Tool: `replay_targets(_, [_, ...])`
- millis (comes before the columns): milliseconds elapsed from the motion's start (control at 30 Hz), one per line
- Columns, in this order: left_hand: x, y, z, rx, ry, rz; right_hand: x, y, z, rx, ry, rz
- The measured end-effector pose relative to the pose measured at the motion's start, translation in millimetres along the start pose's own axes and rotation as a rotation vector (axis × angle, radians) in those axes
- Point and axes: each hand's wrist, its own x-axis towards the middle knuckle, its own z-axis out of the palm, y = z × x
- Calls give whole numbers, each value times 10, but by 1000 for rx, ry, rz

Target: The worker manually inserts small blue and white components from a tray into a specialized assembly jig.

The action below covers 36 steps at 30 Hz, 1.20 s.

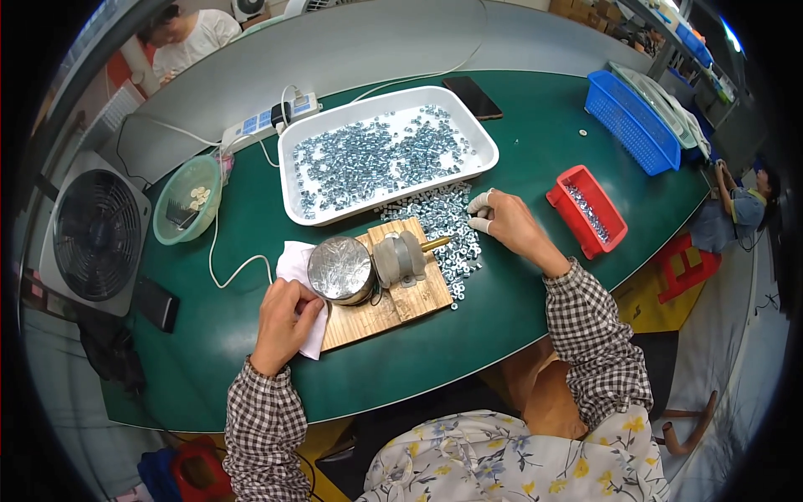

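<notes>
My left hand (285,323) rests at the left edge of a wooden board, its fingers curled together against a folded white cloth (314,341); whatever sits in the fingertips is hidden. My right hand (512,221), with white finger cots on thumb and forefinger, makes a pinch over the right edge of a loose pile of small silvery metal nuts (452,219). Too little shows between those fingertips to name it. The wooden board (368,326) carries a round tin with a clear plastic-wrapped top (340,268) and a grey tape-wrapped motor-like part (399,258) with a brass-coloured tip pointing right.
Behind the board stands a white tray (288,188) of similar small metal pieces. A red bin (615,230) with some pieces is right; a blue basket (631,125) and phone (473,97) lie farther back. Left are a green bowl (167,188), fan (94,234) and cables. Two other people are nearby.
</notes>
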Motion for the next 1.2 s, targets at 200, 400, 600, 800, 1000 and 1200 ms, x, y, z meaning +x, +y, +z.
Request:
replay_targets(200, [7, 28, -5, -7, -6, -19, -8, -3, -48, 231, -31, 90])
replay_targets(400, [19, 63, -34, -10, -21, -48, -86, -68, -64, 849, -189, 130])
replay_targets(600, [35, 78, -27, -13, -34, -48, -152, -182, -22, 908, -227, 108])
replay_targets(800, [8, 47, -6, 12, 0, -37, -152, -213, -22, 913, -242, 146])
replay_targets(1000, [14, 51, 12, 12, 18, -53, -185, -186, 28, 918, -225, 96])
replay_targets(1200, [-6, 42, 9, 10, 16, -62, -181, -159, 89, 692, -107, -236])
